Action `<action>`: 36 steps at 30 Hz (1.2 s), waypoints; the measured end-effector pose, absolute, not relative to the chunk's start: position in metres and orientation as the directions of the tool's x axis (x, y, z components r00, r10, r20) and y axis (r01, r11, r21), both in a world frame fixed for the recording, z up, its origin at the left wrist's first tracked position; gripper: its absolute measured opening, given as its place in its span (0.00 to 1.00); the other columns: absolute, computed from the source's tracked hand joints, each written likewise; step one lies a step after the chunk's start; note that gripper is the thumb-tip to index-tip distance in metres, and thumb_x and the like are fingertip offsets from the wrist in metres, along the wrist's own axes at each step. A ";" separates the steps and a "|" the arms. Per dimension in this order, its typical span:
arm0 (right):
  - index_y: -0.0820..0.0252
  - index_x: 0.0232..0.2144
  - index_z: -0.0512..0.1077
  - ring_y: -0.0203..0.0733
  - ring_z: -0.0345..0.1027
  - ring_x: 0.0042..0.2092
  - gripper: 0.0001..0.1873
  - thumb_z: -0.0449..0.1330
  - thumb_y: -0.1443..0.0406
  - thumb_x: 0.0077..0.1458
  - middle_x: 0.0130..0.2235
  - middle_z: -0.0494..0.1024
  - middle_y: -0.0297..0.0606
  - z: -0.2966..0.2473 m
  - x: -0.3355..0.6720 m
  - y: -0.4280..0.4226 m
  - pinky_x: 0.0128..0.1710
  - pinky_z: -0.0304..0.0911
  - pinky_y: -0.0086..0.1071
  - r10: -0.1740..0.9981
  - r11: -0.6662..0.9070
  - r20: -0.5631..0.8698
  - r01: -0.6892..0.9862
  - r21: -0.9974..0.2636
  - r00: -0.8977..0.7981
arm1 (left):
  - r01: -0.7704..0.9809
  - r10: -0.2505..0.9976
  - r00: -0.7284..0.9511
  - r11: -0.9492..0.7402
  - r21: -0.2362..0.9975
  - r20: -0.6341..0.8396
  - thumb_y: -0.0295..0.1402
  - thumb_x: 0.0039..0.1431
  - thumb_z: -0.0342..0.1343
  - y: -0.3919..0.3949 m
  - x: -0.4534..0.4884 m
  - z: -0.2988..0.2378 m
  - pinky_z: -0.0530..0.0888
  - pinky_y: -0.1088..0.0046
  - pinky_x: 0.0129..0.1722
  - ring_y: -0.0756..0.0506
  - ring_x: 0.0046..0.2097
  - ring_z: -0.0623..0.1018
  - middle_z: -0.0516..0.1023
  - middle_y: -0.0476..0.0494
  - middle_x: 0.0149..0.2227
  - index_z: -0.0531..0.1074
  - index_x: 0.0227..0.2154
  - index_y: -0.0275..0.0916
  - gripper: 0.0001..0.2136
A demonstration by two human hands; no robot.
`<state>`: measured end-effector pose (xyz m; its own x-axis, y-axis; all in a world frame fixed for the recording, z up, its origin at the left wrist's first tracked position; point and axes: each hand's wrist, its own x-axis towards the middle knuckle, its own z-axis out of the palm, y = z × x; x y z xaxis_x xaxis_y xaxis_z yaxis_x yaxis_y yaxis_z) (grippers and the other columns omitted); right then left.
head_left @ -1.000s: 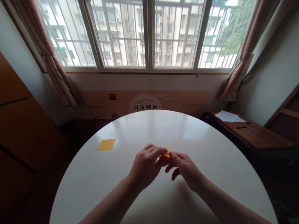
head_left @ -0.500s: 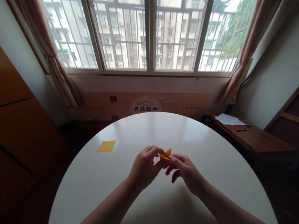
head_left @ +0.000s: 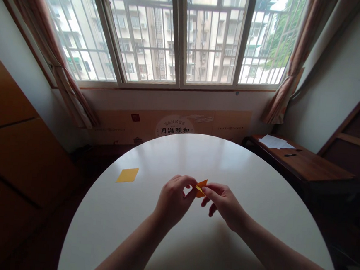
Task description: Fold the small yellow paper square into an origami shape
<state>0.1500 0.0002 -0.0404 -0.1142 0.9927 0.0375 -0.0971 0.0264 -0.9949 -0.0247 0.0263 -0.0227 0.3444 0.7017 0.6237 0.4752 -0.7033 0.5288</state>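
A small folded piece of orange paper point(head_left: 200, 188) is held between both hands just above the round white table point(head_left: 250, 186). My left hand point(head_left: 173, 201) pinches its left side with curled fingers. My right hand point(head_left: 223, 203) pinches its right side between thumb and forefinger. A pointed corner of the paper sticks up between the fingertips. A flat yellow sheet of paper point(head_left: 127, 175) lies on the table to the left, well apart from both hands.
A dark wooden side table point(head_left: 308, 164) with white papers point(head_left: 274, 141) and a pen stands at the right. A window with bars point(head_left: 178, 35), curtains and a printed cardboard panel point(head_left: 174, 124) are behind the table. A wooden cabinet point(head_left: 13, 155) fills the left.
The orange paper has come further out from between the fingers and its point now shows more. Both hands keep their pinch and stay in nearly the same place.
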 end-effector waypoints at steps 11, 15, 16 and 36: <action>0.62 0.35 0.80 0.42 0.72 0.30 0.18 0.61 0.53 0.54 0.31 0.79 0.41 -0.042 0.150 0.000 0.17 0.62 0.26 0.990 0.076 0.083 -0.061 -0.995 -0.113 | 0.462 0.792 0.282 -0.607 0.647 0.541 0.28 0.54 0.60 0.025 -0.022 -0.022 0.72 0.77 0.23 0.51 0.25 0.74 0.77 0.49 0.27 0.73 0.29 0.39 0.02; 0.62 0.34 0.79 0.42 0.72 0.30 0.18 0.61 0.52 0.55 0.32 0.79 0.42 -0.041 0.150 -0.001 0.17 0.62 0.25 0.992 0.071 0.077 -0.059 -0.996 -0.102 | 0.433 0.801 0.303 -0.598 0.674 0.516 0.33 0.55 0.61 0.024 -0.023 -0.022 0.72 0.77 0.23 0.50 0.24 0.74 0.77 0.48 0.27 0.74 0.30 0.39 0.04; 0.62 0.34 0.79 0.41 0.72 0.30 0.18 0.60 0.52 0.55 0.31 0.80 0.42 -0.041 0.150 -0.001 0.17 0.62 0.25 0.992 0.068 0.074 -0.057 -0.996 -0.101 | 0.428 0.802 0.309 -0.597 0.679 0.511 0.34 0.56 0.61 0.024 -0.023 -0.022 0.72 0.77 0.23 0.50 0.25 0.74 0.77 0.48 0.28 0.75 0.30 0.39 0.05; 0.64 0.38 0.78 0.42 0.72 0.31 0.23 0.56 0.50 0.59 0.35 0.79 0.45 -0.041 0.150 -0.003 0.17 0.63 0.25 0.963 0.164 0.177 -0.077 -0.983 -0.203 | 0.381 0.844 0.242 -0.536 0.754 0.478 0.28 0.54 0.59 0.024 -0.019 -0.023 0.69 0.80 0.22 0.50 0.28 0.75 0.74 0.50 0.26 0.70 0.26 0.38 0.04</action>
<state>0.1502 -0.0034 -0.0413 -0.2035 0.9630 0.1768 -0.0769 0.1643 -0.9834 -0.0191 0.0245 -0.0226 0.2417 0.8444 0.4780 0.3811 -0.5357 0.7535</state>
